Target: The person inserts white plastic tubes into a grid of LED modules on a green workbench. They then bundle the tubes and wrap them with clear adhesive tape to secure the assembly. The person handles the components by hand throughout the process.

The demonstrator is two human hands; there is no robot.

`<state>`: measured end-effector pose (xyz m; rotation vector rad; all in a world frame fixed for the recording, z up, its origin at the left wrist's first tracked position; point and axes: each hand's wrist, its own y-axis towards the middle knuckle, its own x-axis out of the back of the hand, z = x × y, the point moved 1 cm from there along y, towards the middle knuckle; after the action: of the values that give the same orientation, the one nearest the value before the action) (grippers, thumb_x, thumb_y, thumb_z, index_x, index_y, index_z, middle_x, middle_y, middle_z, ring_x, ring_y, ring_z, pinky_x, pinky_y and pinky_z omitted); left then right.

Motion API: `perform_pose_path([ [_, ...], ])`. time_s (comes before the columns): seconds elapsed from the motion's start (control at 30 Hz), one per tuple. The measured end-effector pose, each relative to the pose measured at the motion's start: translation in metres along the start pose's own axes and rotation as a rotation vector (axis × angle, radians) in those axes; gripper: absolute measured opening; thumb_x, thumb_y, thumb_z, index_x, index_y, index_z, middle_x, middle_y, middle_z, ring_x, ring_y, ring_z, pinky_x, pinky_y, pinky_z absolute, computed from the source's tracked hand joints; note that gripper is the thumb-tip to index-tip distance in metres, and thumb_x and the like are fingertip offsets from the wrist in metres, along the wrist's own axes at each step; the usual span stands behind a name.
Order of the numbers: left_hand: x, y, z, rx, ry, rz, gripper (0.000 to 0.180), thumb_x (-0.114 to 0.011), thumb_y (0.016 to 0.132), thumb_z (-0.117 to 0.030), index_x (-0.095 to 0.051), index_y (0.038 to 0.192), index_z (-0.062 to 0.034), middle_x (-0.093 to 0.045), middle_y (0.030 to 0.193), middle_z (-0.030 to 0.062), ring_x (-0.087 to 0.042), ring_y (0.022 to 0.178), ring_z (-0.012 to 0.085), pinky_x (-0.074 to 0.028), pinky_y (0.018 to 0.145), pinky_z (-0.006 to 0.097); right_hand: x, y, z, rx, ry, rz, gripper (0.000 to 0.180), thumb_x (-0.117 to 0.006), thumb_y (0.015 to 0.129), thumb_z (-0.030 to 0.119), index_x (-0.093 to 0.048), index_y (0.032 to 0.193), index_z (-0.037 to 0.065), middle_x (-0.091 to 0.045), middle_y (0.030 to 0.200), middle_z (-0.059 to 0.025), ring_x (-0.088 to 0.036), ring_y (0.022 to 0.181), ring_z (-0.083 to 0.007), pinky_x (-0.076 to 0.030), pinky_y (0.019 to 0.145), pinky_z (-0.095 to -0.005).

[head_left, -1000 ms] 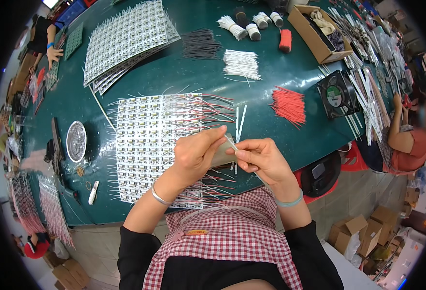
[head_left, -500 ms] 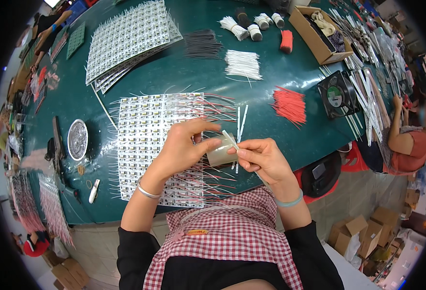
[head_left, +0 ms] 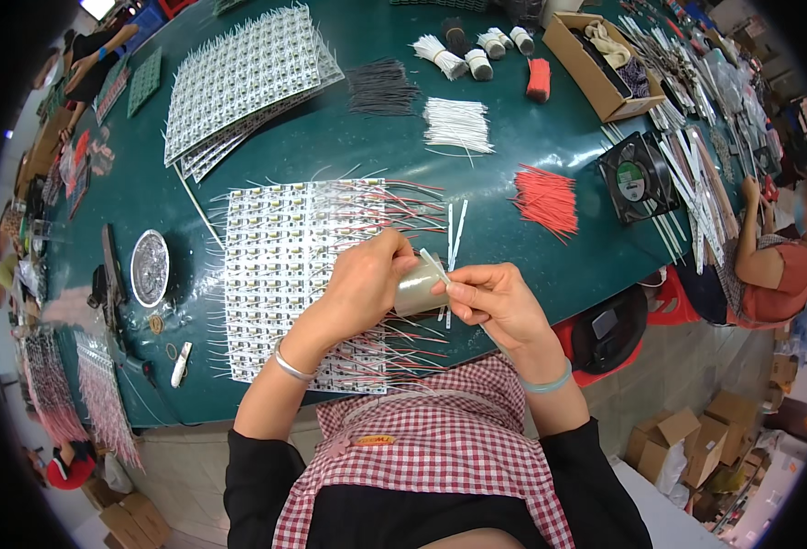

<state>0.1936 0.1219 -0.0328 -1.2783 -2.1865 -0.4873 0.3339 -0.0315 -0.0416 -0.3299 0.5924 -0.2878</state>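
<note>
My left hand [head_left: 364, 284] is closed, with its fingers and thumb pressed together at the left edge of a glossy, yellowish translucent roll of wide tape [head_left: 419, 291]. Between thumb and forefinger, my right hand [head_left: 499, 306] pinches a narrow white strip [head_left: 433, 264] that slants across the roll's upper right. Beneath my left hand lies a white circuit board panel [head_left: 266, 274] with rows of small parts. Red and white wires stick out from its right side. Loose white strips [head_left: 459, 233] lie just beyond the roll.
Stacked panels [head_left: 243, 78] stand at the back left. Bundles of black [head_left: 382, 87], white [head_left: 458, 125] and red wires [head_left: 547, 201] lie beyond my hands. A black fan [head_left: 639, 178] and cardboard box [head_left: 600, 69] are at right. A round dish [head_left: 150, 268] sits left. Another person [head_left: 774, 265] is at far right.
The left hand's fingers, raised and spread above the roll before, have come down and closed at its left edge. My right hand keeps its pinch on the strip, nearly unmoved.
</note>
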Motion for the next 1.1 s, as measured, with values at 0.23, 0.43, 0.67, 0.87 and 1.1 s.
perform_pose_path([
  [0.23,0.002,0.000,-0.006,0.029,0.089,0.077,0.008,-0.057,0.088,-0.004,-0.051,0.094,-0.0018,-0.062,0.077,0.0190,-0.062,0.068,0.0393,-0.047,0.061,0.044,-0.002,-0.005,0.003,-0.055,-0.064,0.020,0.019,-0.064,0.090,0.008,-0.070,0.101,-0.006,-0.058,0.066,-0.0026,-0.047,0.056,-0.0053,-0.028,0.047,-0.0188],
  [0.43,0.012,-0.006,-0.014,-0.092,0.100,0.159,0.012,-0.059,0.086,-0.003,-0.050,0.095,-0.0036,-0.061,0.076,0.0189,-0.061,0.067,0.0398,-0.046,0.058,0.043,0.002,-0.013,0.031,0.129,-0.253,-0.180,0.017,-0.063,0.089,0.005,-0.071,0.102,-0.003,-0.063,0.083,-0.0049,-0.054,0.063,-0.0062,-0.036,0.049,-0.0186],
  [0.67,0.028,-0.007,-0.047,-0.394,0.261,0.210,0.016,-0.062,0.086,-0.007,-0.049,0.093,-0.0047,-0.060,0.071,0.0141,-0.060,0.060,0.0332,-0.045,0.051,0.039,-0.020,-0.004,0.038,0.452,-0.911,-0.141,0.018,-0.062,0.084,0.000,-0.070,0.099,0.001,-0.059,0.087,-0.0108,-0.059,0.065,-0.0214,-0.048,0.061,-0.0314],
  [0.87,0.023,-0.013,-0.055,-0.628,0.612,0.100,0.019,-0.062,0.080,-0.013,-0.046,0.085,-0.0039,-0.049,0.070,0.0072,-0.058,0.056,0.0184,-0.046,0.044,0.030,-0.038,-0.017,0.039,0.669,-1.280,-0.052,0.020,-0.060,0.078,-0.009,-0.068,0.095,-0.003,-0.055,0.085,-0.0098,-0.059,0.068,-0.0241,-0.046,0.058,-0.0336],
  [1.1,0.022,-0.017,-0.044,-0.612,0.547,0.140,0.019,-0.065,0.079,-0.011,-0.052,0.091,-0.0031,-0.054,0.075,0.0080,-0.058,0.055,0.0210,-0.044,0.044,0.032,-0.036,-0.018,0.047,0.626,-1.179,0.095,0.012,-0.065,0.078,0.003,-0.068,0.090,-0.001,-0.054,0.085,-0.0083,-0.059,0.065,-0.0255,-0.047,0.058,-0.0365],
])
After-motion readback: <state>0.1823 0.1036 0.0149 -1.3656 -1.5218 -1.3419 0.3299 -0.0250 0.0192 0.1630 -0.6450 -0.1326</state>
